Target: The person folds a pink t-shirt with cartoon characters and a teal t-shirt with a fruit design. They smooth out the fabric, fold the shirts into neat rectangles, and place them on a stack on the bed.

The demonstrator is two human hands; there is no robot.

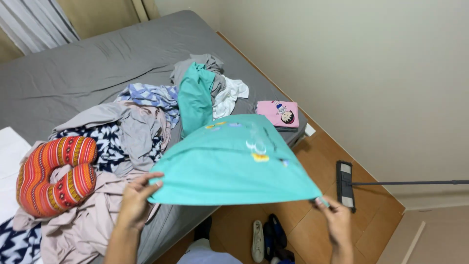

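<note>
Turquoise shirt stretched out flat in the air over the grey bed's corner, and I see the heaped laundry pile behind it (striped neck pillow alongside). Left hand pinches one hem corner, right hand clamps the other.

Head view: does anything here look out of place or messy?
Yes. Unfolded clothes lie heaped across the grey bed, with a striped neck pillow among them. A flat mop lies on the wooden floor. Only the pink folded garment at the bed's corner looks tidy. Both hands hold a teal shirt outstretched.
</note>
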